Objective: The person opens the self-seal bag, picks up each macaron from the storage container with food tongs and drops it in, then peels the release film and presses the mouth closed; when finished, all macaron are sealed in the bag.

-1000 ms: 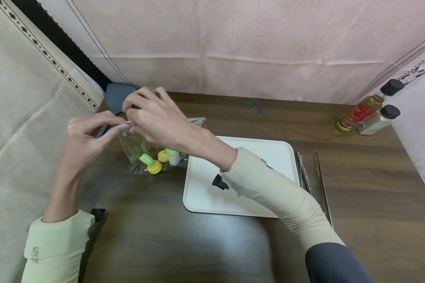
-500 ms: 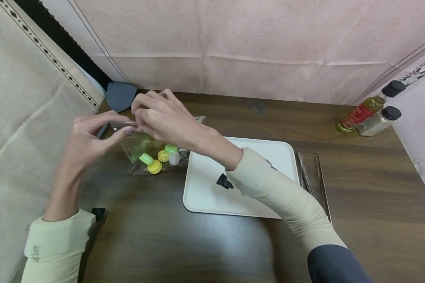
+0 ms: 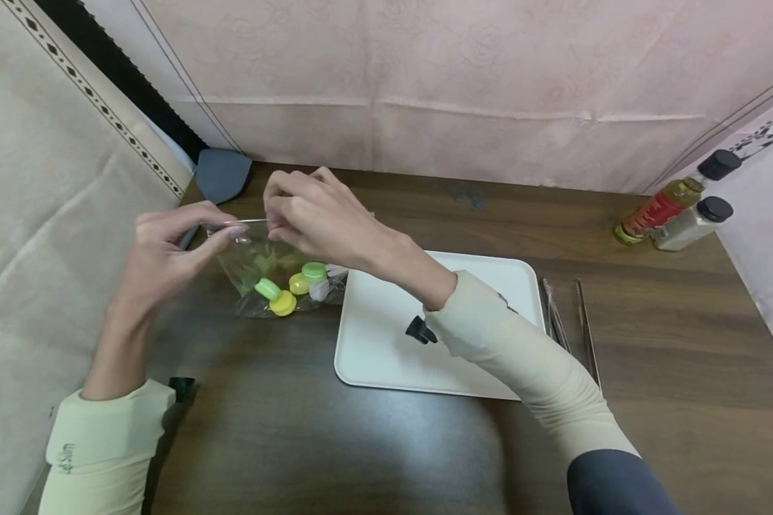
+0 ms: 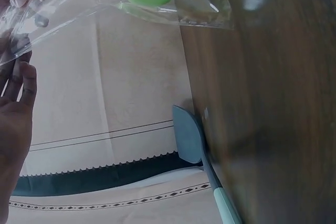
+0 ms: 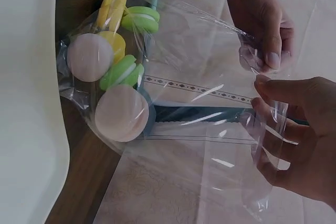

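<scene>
A clear plastic bag [image 3: 253, 250] holds several macarons: green [image 3: 267, 289], yellow [image 3: 283, 303] and pale [image 5: 122, 113]. My left hand [image 3: 177, 239] pinches the left end of the bag's top edge between thumb and forefinger. Farther right along that same edge, my right hand [image 3: 325, 214] grips the film, its fingertips partly hidden in the head view. Up close in the right wrist view, the right thumb and curled fingers [image 5: 278, 156] are at the bag's rim, near the left thumb. The macarons lie gathered in the bag's lower part, beside the white tray [image 3: 386, 350].
A grey-blue spatula [image 3: 222, 175] stands in the far left corner, partly behind my left hand. Metal tongs [image 3: 554, 315] lie right of the tray. An oil bottle [image 3: 657, 211] and a black-capped jar [image 3: 689, 225] stand at the back right. Cloth walls border the table.
My right hand has slid rightward along the bag's top edge, away from my left hand. A stretch of edge now shows between them. The left hand has shifted slightly right.
</scene>
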The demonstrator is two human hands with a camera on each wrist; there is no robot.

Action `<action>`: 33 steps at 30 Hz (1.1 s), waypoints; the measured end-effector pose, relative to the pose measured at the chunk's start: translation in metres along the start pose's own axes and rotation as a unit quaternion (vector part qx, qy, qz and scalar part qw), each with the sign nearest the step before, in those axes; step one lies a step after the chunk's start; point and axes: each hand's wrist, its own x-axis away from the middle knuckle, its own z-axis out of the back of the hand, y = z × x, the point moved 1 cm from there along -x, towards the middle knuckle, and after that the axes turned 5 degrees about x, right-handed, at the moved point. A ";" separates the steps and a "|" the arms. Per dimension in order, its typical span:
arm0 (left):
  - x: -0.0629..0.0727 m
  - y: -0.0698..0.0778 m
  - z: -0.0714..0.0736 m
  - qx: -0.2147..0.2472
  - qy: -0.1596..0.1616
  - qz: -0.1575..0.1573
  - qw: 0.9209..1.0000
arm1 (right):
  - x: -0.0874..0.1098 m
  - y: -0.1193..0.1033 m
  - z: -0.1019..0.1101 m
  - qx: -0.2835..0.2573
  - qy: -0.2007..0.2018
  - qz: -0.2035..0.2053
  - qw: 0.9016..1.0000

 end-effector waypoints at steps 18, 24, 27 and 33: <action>0.002 0.004 0.004 -0.020 -0.008 0.035 0.999 | 0.014 0.015 0.002 -0.015 -0.021 0.003 1.000; 0.002 0.005 0.005 -0.018 -0.003 0.038 0.999 | 0.016 0.017 0.000 -0.022 -0.019 0.010 1.000; 0.001 0.005 0.005 -0.021 -0.003 0.037 0.999 | 0.018 0.018 0.000 -0.027 -0.015 0.003 1.000; 0.002 0.005 0.005 -0.012 0.004 0.041 0.999 | 0.028 0.026 0.002 -0.056 -0.005 -0.009 0.998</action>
